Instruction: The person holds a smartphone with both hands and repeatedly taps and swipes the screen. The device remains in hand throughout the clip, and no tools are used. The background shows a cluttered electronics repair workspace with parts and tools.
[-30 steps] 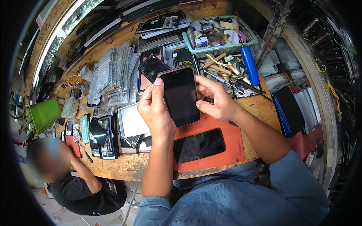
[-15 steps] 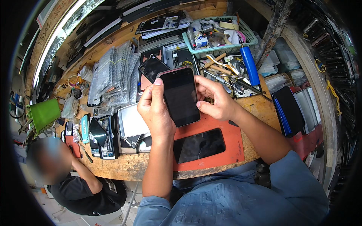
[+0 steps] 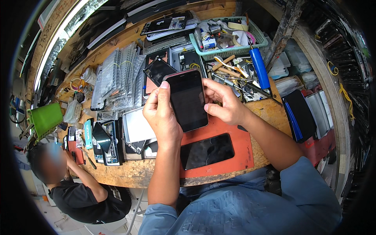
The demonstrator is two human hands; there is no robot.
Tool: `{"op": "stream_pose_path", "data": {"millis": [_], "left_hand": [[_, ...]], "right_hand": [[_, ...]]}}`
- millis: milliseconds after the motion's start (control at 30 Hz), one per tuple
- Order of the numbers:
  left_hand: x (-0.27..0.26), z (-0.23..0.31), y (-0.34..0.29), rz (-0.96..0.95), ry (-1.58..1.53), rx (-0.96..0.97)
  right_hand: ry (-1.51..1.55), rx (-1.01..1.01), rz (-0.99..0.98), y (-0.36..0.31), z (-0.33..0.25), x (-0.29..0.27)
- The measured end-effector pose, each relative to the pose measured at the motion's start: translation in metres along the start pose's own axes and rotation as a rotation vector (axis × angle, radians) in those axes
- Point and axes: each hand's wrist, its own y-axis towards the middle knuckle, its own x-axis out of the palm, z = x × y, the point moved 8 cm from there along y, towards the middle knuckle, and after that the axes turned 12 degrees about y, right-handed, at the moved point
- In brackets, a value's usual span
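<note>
A smartphone (image 3: pixel 188 102) with a dark screen is held upright between my hands above the bench. My left hand (image 3: pixel 161 113) is closed round its left side, the thumb along the front edge near the top. My right hand (image 3: pixel 223 101) grips the right edge, thumb and fingers bent against it. Below, a second phone or screen panel (image 3: pixel 207 151), black and glossy, lies flat on an orange-red mat (image 3: pixel 243 147). Just behind the held phone rests another dark phone panel (image 3: pixel 159 71), partly covered by it.
Bubble-wrapped stacks (image 3: pixel 119 74) stand at the left back. A mint-green basket (image 3: pixel 231 49) of small parts sits behind a tray of tools; a blue cylinder (image 3: pixel 259 68) stands beside it. Phone parts (image 3: pixel 105 141) fill the left. A co-worker (image 3: pixel 80 197) sits at lower left.
My hands and the phone stay practically still. At lower left, the co-worker's head and arm have shifted slightly.
</note>
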Motion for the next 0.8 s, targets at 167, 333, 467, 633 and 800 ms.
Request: {"op": "stream_pose_path", "data": {"millis": [167,333,467,633,800], "left_hand": [[0.000,0.000,0.000,-0.002,0.000,-0.005],[0.000,0.001,0.000,0.010,0.005,0.001],[0.000,0.001,-0.001,0.015,0.015,-0.010],[0.000,-0.001,-0.001,-0.020,0.027,0.018],[-0.002,-0.004,-0.002,-0.045,0.027,0.033]], "right_hand": [[0.000,-0.001,0.001,0.000,0.003,-0.001],[-0.008,0.019,-0.016,0.001,-0.002,0.001],[-0.020,0.030,-0.028,0.000,0.002,0.002],[-0.051,-0.011,0.024,-0.003,0.004,0.007],[-0.013,-0.033,0.090,-0.002,0.004,0.010]]}}
